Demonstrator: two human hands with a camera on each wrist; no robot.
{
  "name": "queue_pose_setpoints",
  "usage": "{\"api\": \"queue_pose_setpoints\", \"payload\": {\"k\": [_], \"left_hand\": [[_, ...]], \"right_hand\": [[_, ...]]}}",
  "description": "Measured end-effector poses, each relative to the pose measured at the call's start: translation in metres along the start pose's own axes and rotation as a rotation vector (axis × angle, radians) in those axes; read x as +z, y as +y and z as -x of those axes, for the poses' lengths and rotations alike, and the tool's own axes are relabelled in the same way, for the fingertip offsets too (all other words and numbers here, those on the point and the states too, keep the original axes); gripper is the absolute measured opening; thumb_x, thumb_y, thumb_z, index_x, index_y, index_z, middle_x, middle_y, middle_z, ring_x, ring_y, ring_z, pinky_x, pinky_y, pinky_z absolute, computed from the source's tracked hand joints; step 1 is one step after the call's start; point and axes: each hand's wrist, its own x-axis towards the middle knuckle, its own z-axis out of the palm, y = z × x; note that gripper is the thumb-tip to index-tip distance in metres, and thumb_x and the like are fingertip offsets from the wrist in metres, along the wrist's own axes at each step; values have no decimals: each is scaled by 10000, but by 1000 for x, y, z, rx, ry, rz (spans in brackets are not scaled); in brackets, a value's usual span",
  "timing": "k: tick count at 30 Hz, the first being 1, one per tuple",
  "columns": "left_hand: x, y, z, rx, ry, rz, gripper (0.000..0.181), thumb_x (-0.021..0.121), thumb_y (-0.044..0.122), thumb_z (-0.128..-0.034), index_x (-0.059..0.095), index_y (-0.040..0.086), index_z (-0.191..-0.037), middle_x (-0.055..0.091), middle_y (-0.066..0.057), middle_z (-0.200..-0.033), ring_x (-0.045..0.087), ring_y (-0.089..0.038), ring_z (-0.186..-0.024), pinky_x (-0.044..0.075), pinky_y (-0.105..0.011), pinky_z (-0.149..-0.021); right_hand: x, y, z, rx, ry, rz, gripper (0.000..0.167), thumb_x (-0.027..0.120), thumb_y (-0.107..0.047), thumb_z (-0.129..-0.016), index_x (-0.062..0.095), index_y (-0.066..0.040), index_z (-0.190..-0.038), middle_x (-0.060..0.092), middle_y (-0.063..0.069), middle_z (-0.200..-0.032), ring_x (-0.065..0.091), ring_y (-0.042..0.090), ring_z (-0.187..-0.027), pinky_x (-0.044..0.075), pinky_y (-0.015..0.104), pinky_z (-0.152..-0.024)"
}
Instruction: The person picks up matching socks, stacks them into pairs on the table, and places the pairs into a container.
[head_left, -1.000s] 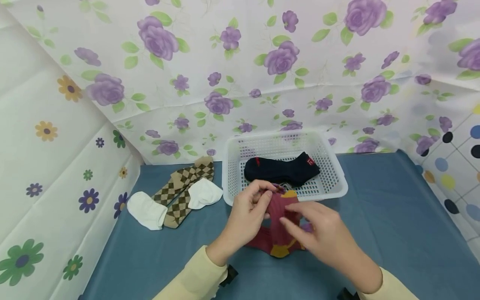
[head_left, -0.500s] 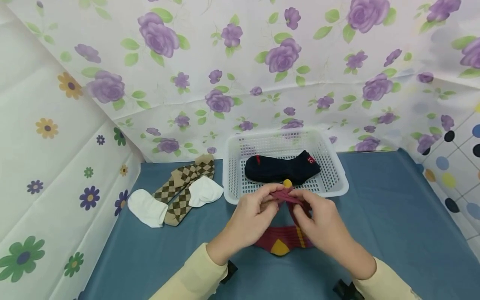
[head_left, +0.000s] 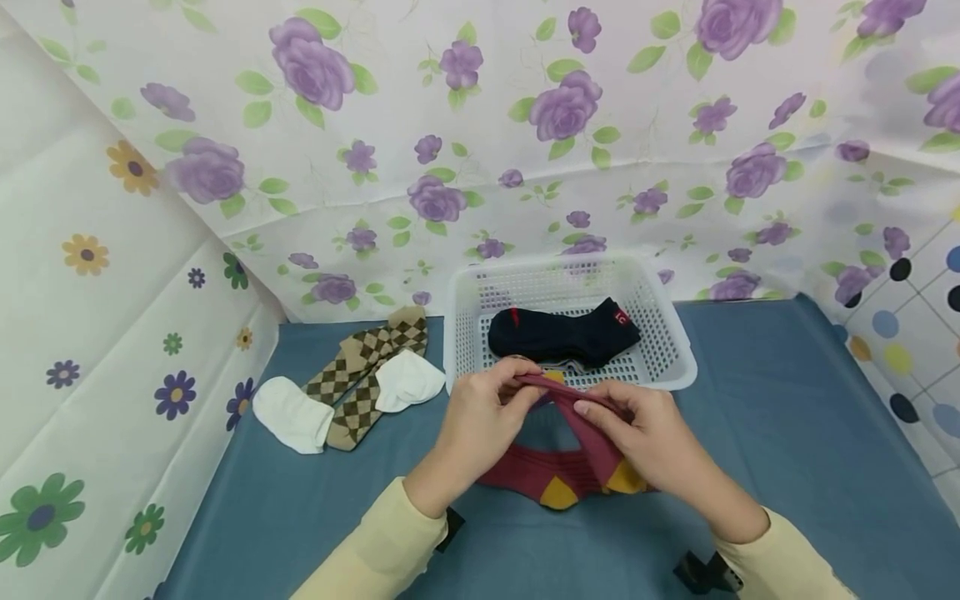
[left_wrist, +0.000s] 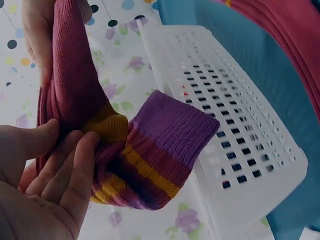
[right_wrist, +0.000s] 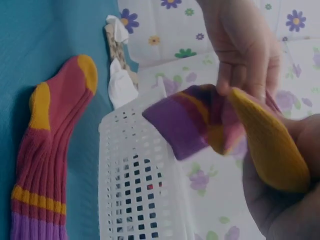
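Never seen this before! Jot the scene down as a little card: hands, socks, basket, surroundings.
Left hand: pinching a maroon sock
Right hand: holding that sock too
Matching sock: lying on the blue table
White basket: contains dark sock bundle
Left of basket: white socks, checked socks

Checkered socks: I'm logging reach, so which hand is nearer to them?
Left. The left hand is to the right of the checkered socks; the right hand is farther right, past it.
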Motion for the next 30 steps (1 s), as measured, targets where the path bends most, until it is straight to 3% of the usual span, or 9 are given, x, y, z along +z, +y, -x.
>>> {"api": "queue_pose_setpoints", "payload": {"k": [6,9,12,15,19,21,25,27,30], "left_hand": [[-7,-6,-2,10,69,-62,105,656,258,-881,684,196,-961,690,60,-870,597,8,-667,490,-152,-571],[-8,-6,-1,16,0,14,96,616,261,-910,665,211,-976,673,72,-928,598,4,-712,508,-175,-604],[-7,-5,0,13,-108,155,100,542,223,-950,641,243,-956,655,97,-936,601,-11,-756,519,-218,-648],[-6,-3,1,25,-187,269,153,506,203,-955,637,255,-896,631,107,-838,572,-44,-689,491,-240,-609],[-3,0,2,80,-251,334,152,561,239,-934,631,222,-801,545,66,-661,464,-90,-535,403,-233,-497],[-1,0,2,109,-282,312,154,616,247,-906,595,211,-757,514,64,-643,438,-79,-517,378,-218,-478],[0,0,4,156,-350,211,197,682,214,-860,510,210,-762,515,102,-717,449,-31,-564,391,-179,-512],[-1,0,4,171,-379,174,172,673,193,-866,506,206,-825,536,108,-787,479,-14,-623,417,-174,-554],[-6,-1,2,144,-417,149,201,657,201,-879,497,225,-999,603,112,-906,555,19,-708,469,-170,-619]], "right_hand": [[-8,15,2,-2,-97,-54,156,650,-424,-845,675,-284,-909,664,-56,-767,539,107,-463,471,276,-436],[-10,17,5,-91,-178,-133,93,643,-273,-886,693,-241,-957,667,-35,-775,546,101,-504,477,277,-456],[-9,16,7,-258,-235,-194,202,556,-58,-928,698,-181,-1002,689,-21,-834,597,91,-633,510,277,-552],[-6,13,5,-348,-120,-126,258,509,-17,-942,690,-199,-964,691,-48,-836,614,58,-696,519,252,-613],[-2,9,-5,-316,70,64,228,615,-159,-908,619,-272,-1105,657,-109,-981,604,15,-853,517,244,-710],[-1,8,-9,-328,54,135,444,673,-185,-867,525,-267,-1278,600,-98,-1186,562,43,-1051,500,303,-840],[2,7,-14,-383,-130,155,667,674,-141,-855,363,-281,-1428,418,-94,-1431,400,113,-1313,392,430,-1028],[3,8,-15,-364,-200,128,596,638,-104,-867,422,-313,-1382,481,-123,-1372,492,68,-1206,446,372,-975],[2,8,-13,-274,-231,88,475,564,-50,-892,540,-370,-1242,636,-158,-1075,570,-4,-702,512,241,-658]]}}
